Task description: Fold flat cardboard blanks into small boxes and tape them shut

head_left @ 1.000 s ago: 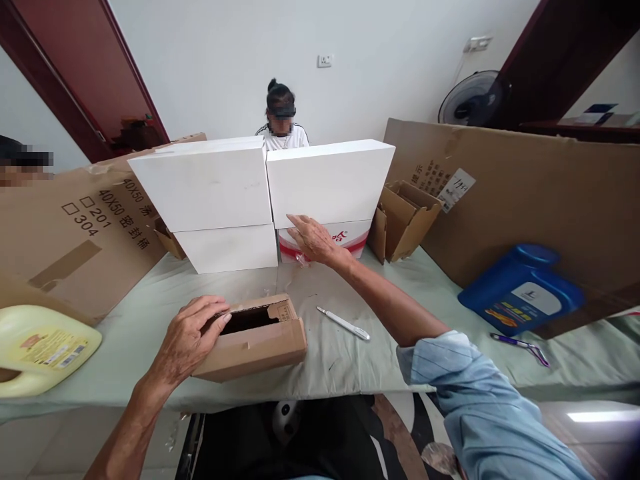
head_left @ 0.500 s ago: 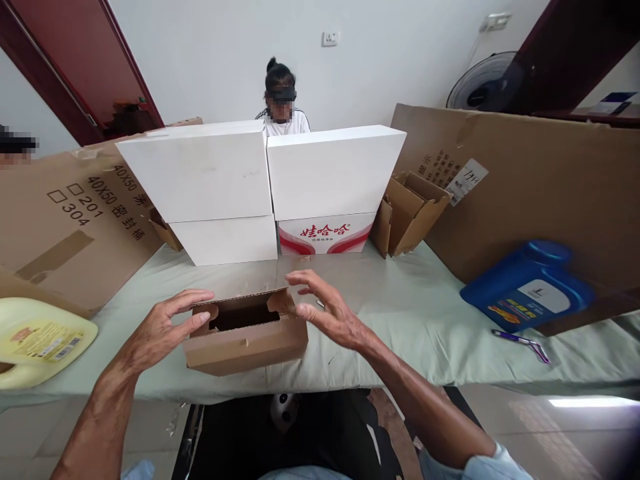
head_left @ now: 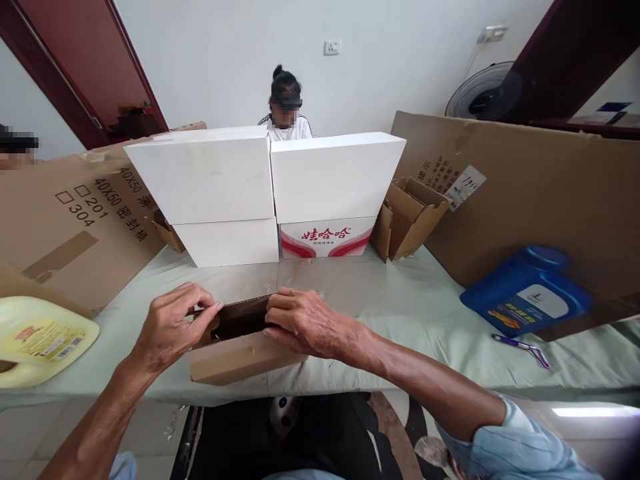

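Observation:
A small brown cardboard box [head_left: 235, 361] stands at the near edge of the cloth-covered table, its top open and its inside dark. My left hand [head_left: 171, 325] pinches the flap at the box's left end between thumb and bent fingers. At the opposite end, my right hand [head_left: 313, 323] has its fingers curled over the right flap, with the thumb low against the near side. The right flap is mostly hidden beneath that hand.
White boxes [head_left: 210, 177] are stacked at the back, beside a red-printed carton [head_left: 327, 239]. Large cardboard sheets [head_left: 45, 227] flank the table. A yellow jug [head_left: 50, 340] is left; a blue bottle [head_left: 530, 290] and purple peeler-like tool [head_left: 523, 345] are right. A person [head_left: 287, 123] sits opposite.
Both hands have closed in from the sides of the box and now grip its end flaps. The fingers, spread before, are bent. The camera view has shifted slightly.

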`<action>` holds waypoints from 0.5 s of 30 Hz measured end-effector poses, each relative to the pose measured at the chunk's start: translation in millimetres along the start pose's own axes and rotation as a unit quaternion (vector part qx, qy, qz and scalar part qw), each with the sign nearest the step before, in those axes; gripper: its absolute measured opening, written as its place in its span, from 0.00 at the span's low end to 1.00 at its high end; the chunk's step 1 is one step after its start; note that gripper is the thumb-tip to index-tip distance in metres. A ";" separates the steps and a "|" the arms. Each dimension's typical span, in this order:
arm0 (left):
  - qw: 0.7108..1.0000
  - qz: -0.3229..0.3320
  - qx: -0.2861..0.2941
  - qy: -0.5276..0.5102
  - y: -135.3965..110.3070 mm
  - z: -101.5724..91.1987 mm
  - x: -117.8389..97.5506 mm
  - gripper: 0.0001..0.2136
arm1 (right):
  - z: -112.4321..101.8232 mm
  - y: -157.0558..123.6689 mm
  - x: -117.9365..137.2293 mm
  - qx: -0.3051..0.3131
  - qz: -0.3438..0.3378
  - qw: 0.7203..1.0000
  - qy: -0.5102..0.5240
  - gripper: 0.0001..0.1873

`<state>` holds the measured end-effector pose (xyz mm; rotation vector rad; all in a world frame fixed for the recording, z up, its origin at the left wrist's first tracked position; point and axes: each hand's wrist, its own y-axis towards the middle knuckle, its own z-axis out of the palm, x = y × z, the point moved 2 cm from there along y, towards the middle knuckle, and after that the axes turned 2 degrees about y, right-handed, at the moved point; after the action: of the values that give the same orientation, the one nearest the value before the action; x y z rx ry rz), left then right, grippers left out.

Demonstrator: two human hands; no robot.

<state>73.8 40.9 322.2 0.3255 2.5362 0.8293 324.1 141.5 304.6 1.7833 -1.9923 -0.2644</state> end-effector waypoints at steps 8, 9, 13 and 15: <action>0.961 -0.023 0.274 0.020 -15.2 2.8 0.1 0.19 | -0.5 14.8 -15.8 0.185 -0.012 0.982 0.043 0.24; 0.955 -0.012 0.293 0.029 -13.8 2.3 1.2 0.19 | 0.9 16.9 -17.2 0.193 -0.007 0.981 0.006 0.27; 0.937 0.041 0.339 0.080 -7.5 -3.2 -0.6 0.17 | 4.8 13.3 -18.4 0.150 -0.054 0.983 -0.090 0.29; 0.927 0.055 0.357 0.097 -8.5 -5.4 -1.8 0.22 | 4.7 3.4 -20.0 0.107 -0.081 0.987 -0.086 0.31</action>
<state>72.1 30.9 321.5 0.6376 2.9514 -0.0788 320.2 160.9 297.8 2.1280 -2.0606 -0.2725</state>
